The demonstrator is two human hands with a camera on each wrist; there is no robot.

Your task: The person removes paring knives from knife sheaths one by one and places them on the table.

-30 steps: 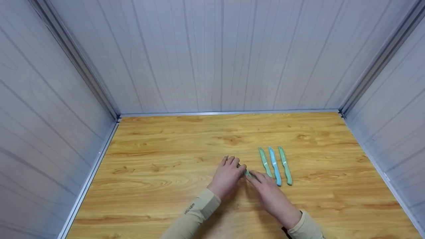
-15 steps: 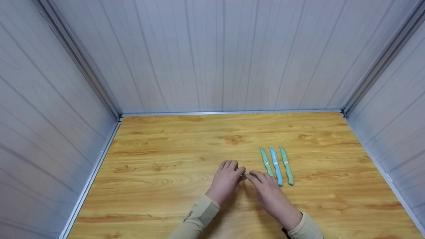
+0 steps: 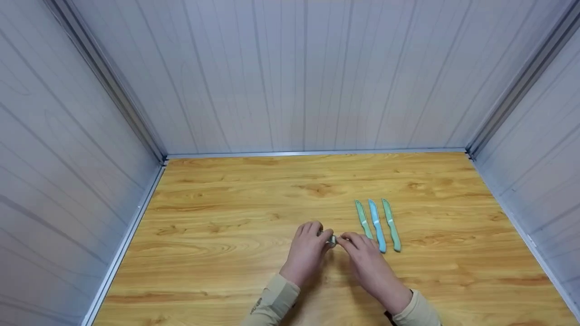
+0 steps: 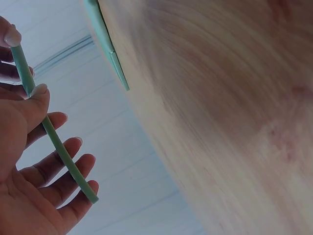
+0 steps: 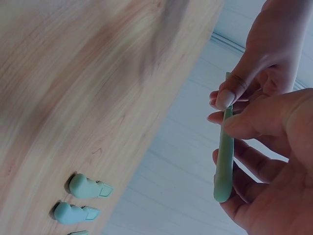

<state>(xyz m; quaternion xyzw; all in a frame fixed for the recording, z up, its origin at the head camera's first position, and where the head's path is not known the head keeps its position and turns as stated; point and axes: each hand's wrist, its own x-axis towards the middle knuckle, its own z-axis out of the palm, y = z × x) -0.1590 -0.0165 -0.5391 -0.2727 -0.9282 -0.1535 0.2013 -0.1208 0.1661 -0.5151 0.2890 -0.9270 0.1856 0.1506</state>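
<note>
Between both hands is a slim green knife (image 5: 224, 161), lifted off the table. My left hand (image 3: 306, 251) pinches one end of it between thumb and fingers; in the left wrist view its other fingers spread along the knife. My right hand (image 3: 369, 262) grips the handle end, thumb on top and fingers beneath. In the head view the hands cover most of the knife. Right of them a green knife (image 3: 362, 216), a blue knife (image 3: 377, 226) and another green knife (image 3: 391, 226) lie side by side on the table. The right hand partly hides the nearest green one's handle.
The wood-grain table (image 3: 217, 203) is bounded by a pale panel wall (image 3: 281, 81) at the back. Similar walls stand left and right, with metal strips along their lower edges.
My left hand has drawn slightly toward the body, and the knife between the hands has turned, showing a paler bit. The right hand stays nearly in place, as do the three lying knives.
</note>
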